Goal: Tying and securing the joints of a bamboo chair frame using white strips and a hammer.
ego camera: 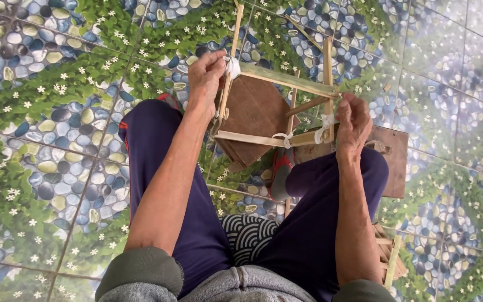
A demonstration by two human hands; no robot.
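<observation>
Left hand (205,78) clamps the bamboo frame (286,81) at a white-tied corner to steady it, right hand (353,120) fingers pinch the white tie (324,127) at the opposite joint, frame braced over the knees

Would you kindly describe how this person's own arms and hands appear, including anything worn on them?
Both forearms are bare, with grey-green sleeves pushed up and bunched at the elbows. The left hand and right hand are bare too: no gloves, and no ring, watch or bracelet shows. The sleeve cuffs look thick and soft, like a sweatshirt.
</observation>
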